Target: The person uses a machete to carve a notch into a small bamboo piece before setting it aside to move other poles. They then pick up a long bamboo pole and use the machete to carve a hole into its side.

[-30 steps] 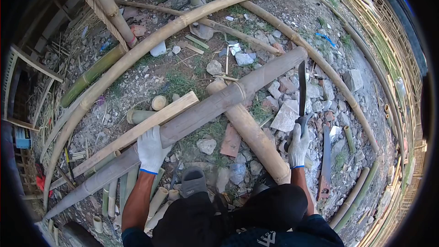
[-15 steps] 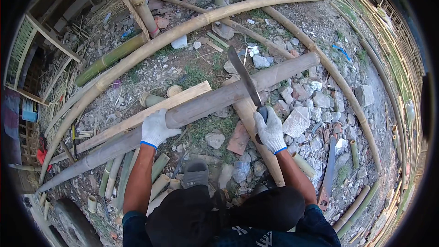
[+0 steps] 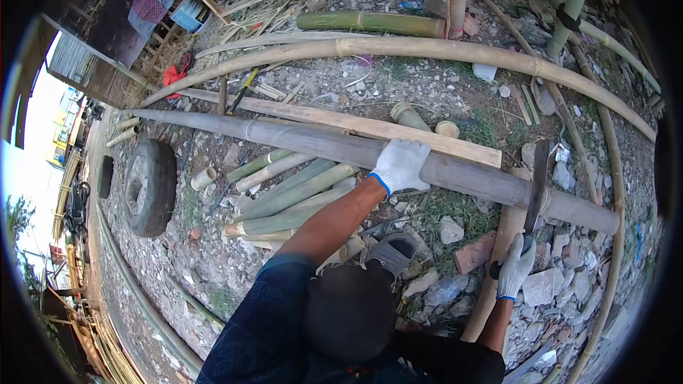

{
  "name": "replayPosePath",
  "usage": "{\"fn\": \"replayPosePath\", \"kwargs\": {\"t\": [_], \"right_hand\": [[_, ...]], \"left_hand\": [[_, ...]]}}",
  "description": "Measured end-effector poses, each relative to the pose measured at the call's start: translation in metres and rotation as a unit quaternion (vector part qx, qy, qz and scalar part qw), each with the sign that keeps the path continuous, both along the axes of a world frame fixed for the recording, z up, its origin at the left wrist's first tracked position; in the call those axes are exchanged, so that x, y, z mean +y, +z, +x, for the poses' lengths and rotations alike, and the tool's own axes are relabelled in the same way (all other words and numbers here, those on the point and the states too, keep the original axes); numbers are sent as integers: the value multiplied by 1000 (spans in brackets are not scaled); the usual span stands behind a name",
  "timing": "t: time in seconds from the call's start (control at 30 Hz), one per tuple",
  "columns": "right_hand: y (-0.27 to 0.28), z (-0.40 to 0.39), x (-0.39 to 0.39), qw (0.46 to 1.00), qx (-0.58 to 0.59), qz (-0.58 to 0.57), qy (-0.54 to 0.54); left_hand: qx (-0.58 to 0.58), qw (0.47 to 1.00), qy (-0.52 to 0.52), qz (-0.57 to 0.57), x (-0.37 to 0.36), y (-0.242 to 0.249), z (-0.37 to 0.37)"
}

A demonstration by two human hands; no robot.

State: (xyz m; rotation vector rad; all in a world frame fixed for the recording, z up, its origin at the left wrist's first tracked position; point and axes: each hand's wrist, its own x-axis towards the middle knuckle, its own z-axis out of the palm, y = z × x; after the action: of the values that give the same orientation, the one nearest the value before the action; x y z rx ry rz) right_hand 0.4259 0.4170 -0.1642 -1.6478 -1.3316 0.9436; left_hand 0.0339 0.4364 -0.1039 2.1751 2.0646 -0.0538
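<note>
A thick grey-brown bamboo pole [image 3: 299,139] slants across the head view, its right end resting over a paler bamboo piece [image 3: 491,284]. My left hand [image 3: 402,165], in a white glove with a blue cuff, is wrapped over the pole near its middle. In my right hand [image 3: 516,267], gloved the same way, is the dark handle of a machete [image 3: 538,183]. Its blade points away from me and lies across the pole near the right end; whether its edge has bitten in cannot be made out. Just behind the pole lies a sawn wooden plank [image 3: 441,144].
A long curved bamboo pole [image 3: 427,48] arches behind the work. Cut bamboo pieces [image 3: 299,195] lie left of my knee, with an old tyre [image 3: 150,187] farther left. Broken stones [image 3: 558,288] cover the ground at right. A yellow-and-black handled tool [image 3: 245,89] leans near the plank.
My view has swung left, bringing the tyre and the pole's far left end into sight. My left hand stays on the pole, and the machete remains in my right hand across it.
</note>
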Motion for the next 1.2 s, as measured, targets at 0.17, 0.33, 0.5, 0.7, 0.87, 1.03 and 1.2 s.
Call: {"fn": "replayPosePath", "kwargs": {"t": [0.17,0.33,0.5,0.7,0.87,1.03,1.2], "right_hand": [[24,-2,12,997,25,40,-56],[3,4,17,1000,12,5,-16],[35,-4,18,998,7,51,-31],[15,4,22,998,28,17,-45],[-3,1,14,1000,18,14,-5],[-9,6,10,998,53,-12,-2],[-11,5,-2,995,98,2,-30]], "left_hand": [[5,1000,0,28,-4,-9,1],[2,1000,0,12,-2,-4,0],[-17,1000,9,-5,-3,-2,0],[-13,999,-1,45,-5,-14,0],[-27,999,7,17,-4,-6,0],[-30,999,6,-11,-1,2,-2],[-5,997,3,75,-13,-10,4]]}}
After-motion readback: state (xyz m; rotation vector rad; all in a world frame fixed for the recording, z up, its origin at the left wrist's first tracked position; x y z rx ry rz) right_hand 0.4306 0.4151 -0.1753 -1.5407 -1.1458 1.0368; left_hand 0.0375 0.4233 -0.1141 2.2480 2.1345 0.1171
